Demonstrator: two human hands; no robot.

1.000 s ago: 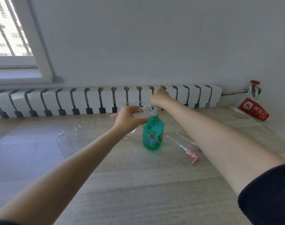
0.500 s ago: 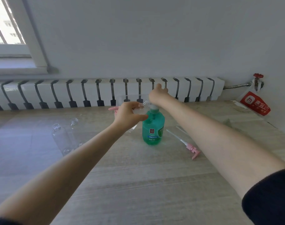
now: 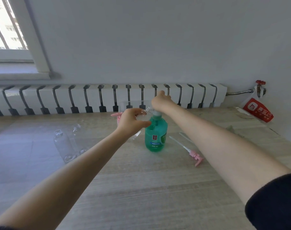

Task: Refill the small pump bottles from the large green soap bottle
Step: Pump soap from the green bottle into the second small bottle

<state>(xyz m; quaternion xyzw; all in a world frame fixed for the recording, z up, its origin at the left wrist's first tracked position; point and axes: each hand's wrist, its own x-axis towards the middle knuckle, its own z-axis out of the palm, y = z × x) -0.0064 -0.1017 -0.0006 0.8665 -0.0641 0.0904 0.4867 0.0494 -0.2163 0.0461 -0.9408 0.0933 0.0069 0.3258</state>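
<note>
Beneath right hand (image 3: 161,100): green bottle (image 3: 156,136); touching.

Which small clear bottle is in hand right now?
The tilted clear bottle gripped by the left hand, its neck at the green soap bottle pump. The other two bottles sit untouched on the table, further left.

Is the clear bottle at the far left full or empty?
Empty: the clear bottle shows the table through it, with no liquid inside, and its neck is open.

The near tabletop (image 3: 141,193) leaves me room to pass. Clear bottles (image 3: 63,145) stand on the left; a pink pump (image 3: 195,156) lies right of the soap bottle (image 3: 156,136).
</note>
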